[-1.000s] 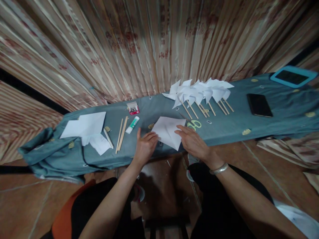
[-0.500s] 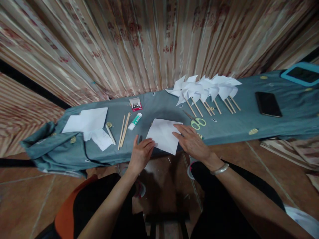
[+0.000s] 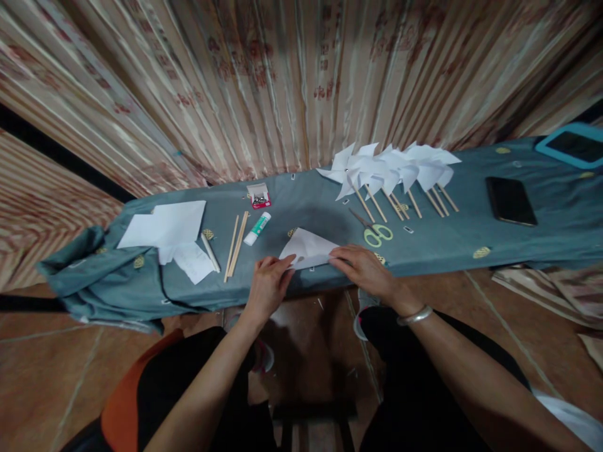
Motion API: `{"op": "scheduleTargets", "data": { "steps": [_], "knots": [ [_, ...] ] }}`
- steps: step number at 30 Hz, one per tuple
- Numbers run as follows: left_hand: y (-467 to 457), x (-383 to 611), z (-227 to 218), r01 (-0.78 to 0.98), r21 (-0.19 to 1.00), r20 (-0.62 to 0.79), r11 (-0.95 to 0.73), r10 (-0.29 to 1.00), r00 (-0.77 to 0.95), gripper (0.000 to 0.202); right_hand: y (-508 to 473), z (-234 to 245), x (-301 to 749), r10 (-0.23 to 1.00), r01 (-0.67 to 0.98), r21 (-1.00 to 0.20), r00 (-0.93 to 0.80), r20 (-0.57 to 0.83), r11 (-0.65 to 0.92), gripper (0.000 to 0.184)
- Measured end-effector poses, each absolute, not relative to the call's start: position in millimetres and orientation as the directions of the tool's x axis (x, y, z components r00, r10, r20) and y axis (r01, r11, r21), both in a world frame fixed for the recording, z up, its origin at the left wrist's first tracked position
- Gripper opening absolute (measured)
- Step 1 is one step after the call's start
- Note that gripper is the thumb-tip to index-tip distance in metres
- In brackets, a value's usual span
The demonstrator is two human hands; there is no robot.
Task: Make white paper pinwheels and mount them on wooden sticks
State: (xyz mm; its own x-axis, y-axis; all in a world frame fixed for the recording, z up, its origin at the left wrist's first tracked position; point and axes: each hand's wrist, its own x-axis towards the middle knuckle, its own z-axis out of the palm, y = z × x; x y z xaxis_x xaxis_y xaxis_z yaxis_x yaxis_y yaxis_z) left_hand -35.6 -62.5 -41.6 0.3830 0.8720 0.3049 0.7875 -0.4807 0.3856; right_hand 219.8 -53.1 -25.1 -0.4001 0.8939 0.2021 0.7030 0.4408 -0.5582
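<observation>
A white sheet of paper (image 3: 311,247), folded over into a triangle, lies at the front edge of the cloth-covered table. My left hand (image 3: 269,284) pinches its left corner between thumb and fingers. At the right corner, my right hand (image 3: 360,269) grips the paper, its thumb hidden beneath the hand. Green-handled scissors (image 3: 377,235) lie just beyond my right hand. A glue stick (image 3: 257,228) and several wooden sticks (image 3: 236,246) rest beyond my left hand.
Several white paper pinwheels (image 3: 377,168) on sticks overlap at the back. A small red box of metal pins (image 3: 259,197) stands open. Paper sheets (image 3: 176,221) lie left; a black phone (image 3: 511,199) and a blue-framed tablet (image 3: 572,144) lie right. A curtain (image 3: 282,81) hangs behind.
The paper's near part has been folded up, so the flat square is now a triangle. Both hands have closed on its corners, the right one lower than before.
</observation>
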Motion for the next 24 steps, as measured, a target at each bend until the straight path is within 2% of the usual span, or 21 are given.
{"op": "scheduleTargets", "data": {
  "steps": [3,7,10,12,15,19,24],
  "knots": [
    [-53.1,-37.9,-47.6,0.780,0.457,0.301,-0.427,0.900,0.317,0.033,-45.5,-25.8,219.0,0.949,0.670,-0.677,-0.273,0.160,0.306,0.023],
    [-47.4,-36.6,-47.7,0.772,0.514,0.312,-0.374,0.920,0.238,0.036,-34.7,-28.3,215.8,0.981,0.650,-0.735,-0.139,0.135,0.193,0.016],
    [-52.9,-27.9,-36.2,0.810,0.414,0.375,-0.414,0.889,0.263,0.044,-27.8,-28.7,211.9,0.986,0.661,-0.732,-0.119,0.116,0.166,0.015],
    [-60.2,-18.6,-28.2,0.807,0.288,0.404,-0.515,0.829,0.386,0.044,-24.0,-28.3,209.2,0.987,0.677,-0.719,-0.120,0.104,0.158,0.015],
    [-70.4,-4.0,-26.0,0.744,0.171,0.324,-0.645,0.750,0.576,0.045,-19.0,-27.8,205.8,0.988,0.711,-0.686,-0.124,0.096,0.156,0.016],
    [-74.6,4.7,-38.8,0.765,0.143,0.206,-0.628,0.775,0.598,0.055,-12.9,-28.1,202.5,0.986,0.757,-0.631,-0.139,0.095,0.167,0.018],
    [-74.0,2.7,-47.6,0.778,0.157,0.184,-0.608,0.792,0.582,0.064,-8.0,-27.4,198.9,0.983,0.797,-0.575,-0.161,0.093,0.185,0.017]
  ]
}}
